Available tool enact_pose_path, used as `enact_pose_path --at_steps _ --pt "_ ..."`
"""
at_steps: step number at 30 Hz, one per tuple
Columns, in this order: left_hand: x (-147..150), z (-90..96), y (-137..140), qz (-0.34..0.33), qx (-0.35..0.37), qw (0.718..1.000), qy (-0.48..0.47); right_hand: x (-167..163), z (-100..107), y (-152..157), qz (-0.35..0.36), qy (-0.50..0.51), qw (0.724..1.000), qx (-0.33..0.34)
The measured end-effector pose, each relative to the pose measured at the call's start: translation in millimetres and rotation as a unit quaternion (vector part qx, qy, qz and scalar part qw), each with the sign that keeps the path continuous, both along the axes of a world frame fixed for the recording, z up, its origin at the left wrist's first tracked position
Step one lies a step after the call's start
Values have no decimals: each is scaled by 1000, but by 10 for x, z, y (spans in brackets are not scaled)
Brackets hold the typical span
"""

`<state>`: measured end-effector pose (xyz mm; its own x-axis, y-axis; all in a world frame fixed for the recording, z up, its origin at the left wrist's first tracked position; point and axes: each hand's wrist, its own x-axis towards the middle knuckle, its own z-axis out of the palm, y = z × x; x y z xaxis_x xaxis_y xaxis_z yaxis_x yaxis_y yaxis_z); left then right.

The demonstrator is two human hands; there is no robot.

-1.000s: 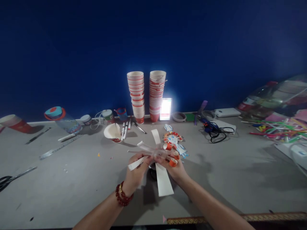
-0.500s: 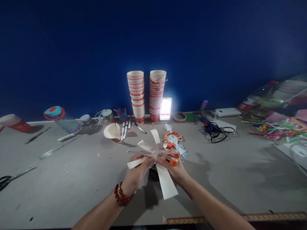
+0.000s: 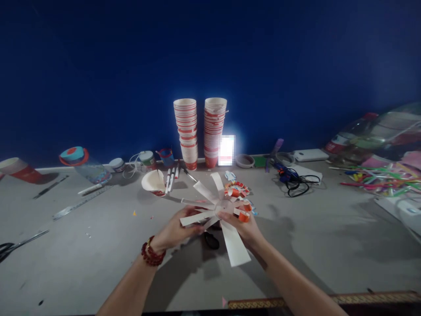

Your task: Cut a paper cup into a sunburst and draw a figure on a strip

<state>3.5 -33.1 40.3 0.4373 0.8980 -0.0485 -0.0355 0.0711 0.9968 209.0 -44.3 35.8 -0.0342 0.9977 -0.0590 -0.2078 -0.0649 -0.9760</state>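
A paper cup [image 3: 224, 206] cut into strips is splayed out like a flower between my hands, its round base in the middle. Several strips stretch out flat and white, while those on the right side are rolled into orange-red curls. My right hand [image 3: 248, 226] grips it, thumb pressed on the base. On the other side, my left hand [image 3: 177, 226], with red beads at the wrist, is closed around strips at the left; its fingertips are partly hidden. Below the cup, the black handle of scissors [image 3: 211, 240] shows on the table.
Two tall stacks of paper cups [image 3: 186, 131] stand by the blue wall. A cut cup [image 3: 154, 182] and markers [image 3: 170, 180] lie left of centre. Scissors [image 3: 24, 243] rest at far left. A corded glue gun [image 3: 289, 175] and colourful sticks [image 3: 378, 177] are at right.
My left hand has slid left, away from the cup's base, onto the strips. The cup has shifted slightly right, and my right thumb stays on its base.
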Motion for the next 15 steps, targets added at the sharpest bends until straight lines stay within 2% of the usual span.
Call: enact_pose_path --at_steps 2,4,5,6,8,10,12,15 --pt "-136 -24 119 93 43 995 3 17 9 0 -7 -17 1000 5" --pt "-242 -21 189 207 66 974 -58 19 0 -1 3 -18 1000 17" --pt "-280 5 200 216 63 970 -90 17 -12 2 10 -18 999 25" --pt "-309 48 193 194 61 973 -107 15 -28 6 15 -18 999 33" --pt "-334 168 142 91 70 991 -69 13 -72 21 17 -26 998 47" --pt "-316 284 72 15 122 990 63 14 -116 36 29 -46 997 59" --pt "-257 339 20 38 174 967 184 13 -149 40 51 -74 994 67" --pt "-126 276 -5 54 191 952 231 2 -169 29 44 -102 991 70"
